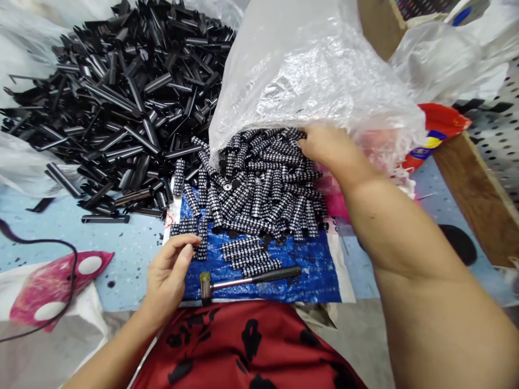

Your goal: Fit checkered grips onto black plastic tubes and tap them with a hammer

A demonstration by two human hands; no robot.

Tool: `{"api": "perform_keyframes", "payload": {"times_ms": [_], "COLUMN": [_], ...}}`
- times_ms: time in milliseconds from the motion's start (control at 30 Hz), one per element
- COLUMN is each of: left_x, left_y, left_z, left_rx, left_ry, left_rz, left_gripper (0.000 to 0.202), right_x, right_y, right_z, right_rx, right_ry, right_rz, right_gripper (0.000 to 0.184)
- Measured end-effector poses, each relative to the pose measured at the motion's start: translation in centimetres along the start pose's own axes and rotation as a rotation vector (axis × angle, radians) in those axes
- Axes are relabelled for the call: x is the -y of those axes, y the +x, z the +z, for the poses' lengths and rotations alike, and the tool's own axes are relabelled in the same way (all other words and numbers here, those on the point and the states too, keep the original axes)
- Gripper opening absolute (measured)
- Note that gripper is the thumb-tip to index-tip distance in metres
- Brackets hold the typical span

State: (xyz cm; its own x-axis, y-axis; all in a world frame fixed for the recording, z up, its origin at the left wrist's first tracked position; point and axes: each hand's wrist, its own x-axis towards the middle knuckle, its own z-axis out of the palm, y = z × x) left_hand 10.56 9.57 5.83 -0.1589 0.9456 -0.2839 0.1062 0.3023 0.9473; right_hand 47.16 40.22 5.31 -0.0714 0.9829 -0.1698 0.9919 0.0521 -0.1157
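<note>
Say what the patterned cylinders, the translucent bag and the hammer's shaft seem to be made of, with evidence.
Patterned cylinders: perhaps plastic or rubber, from uniform shapes; busy pattern leaves finish open.
Translucent bag: thin, glossy plastic film, judging by wrinkles and bright highlights.
Hammer's shaft: likely polished metal, from silvery shine; black grip looks duller, possibly rubber.
</note>
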Motion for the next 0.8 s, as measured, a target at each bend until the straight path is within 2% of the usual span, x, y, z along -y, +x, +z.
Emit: {"api": "perform_keyframes", "payload": {"times_ms": [100, 167, 233, 333, 433, 500, 567, 633, 700, 800], "left_x": [-2.0, -3.0, -3.6, -4.0, -4.1, -4.0, -3.8, -3.6, -3.6, -3.8], "left_y": [1.4, 2.3, 3.1, 3.6, 3.7, 3.7, 3.5, 3.2, 2.7, 1.6], "left_z": [1.9, 3.8, 6.0, 8.8, 10.3, 10.6, 10.6, 10.5, 10.5, 10.7], "left_rx": [0.054, 0.070, 0.075, 0.111, 0.106, 0.087, 0.084, 0.086, 0.092, 0.144], "left_ry": [-0.117, -0.289, -0.474, -0.635, -0.740, -0.809, -0.866, -0.899, -0.906, -0.914], "left_rz": [0.012, -0.031, -0.054, -0.048, -0.126, -0.222, -0.318, -0.401, -0.470, -0.571], "left_gripper": [0.028, 0.032, 0.042, 0.049, 0.031, 0.019, 0.012, 0.009, 0.009, 0.018], "right_x": [4.5, 7.7, 10.2, 12.5, 13.1, 12.8, 12.4, 11.8, 11.3, 10.8], "right_y": [-5.2, -9.8, -14.5, -20.2, -23.4, -24.8, -25.8, -26.7, -27.3, -28.0], "right_z": [-3.2, -4.3, -4.0, -2.0, 0.1, 0.8, 1.1, 1.2, 1.4, 2.0], "right_rx": [-0.013, 0.072, 0.101, 0.158, 0.055, -0.031, -0.045, -0.012, 0.014, -0.022], "right_ry": [-0.095, -0.032, 0.089, 0.189, 0.338, 0.476, 0.635, 0.758, 0.835, 0.855], "right_rz": [-0.103, -0.148, -0.287, -0.370, -0.360, -0.327, -0.304, -0.294, -0.299, -0.331], "right_gripper": [0.032, 0.027, 0.028, 0.029, 0.027, 0.027, 0.035, 0.037, 0.031, 0.023]}}
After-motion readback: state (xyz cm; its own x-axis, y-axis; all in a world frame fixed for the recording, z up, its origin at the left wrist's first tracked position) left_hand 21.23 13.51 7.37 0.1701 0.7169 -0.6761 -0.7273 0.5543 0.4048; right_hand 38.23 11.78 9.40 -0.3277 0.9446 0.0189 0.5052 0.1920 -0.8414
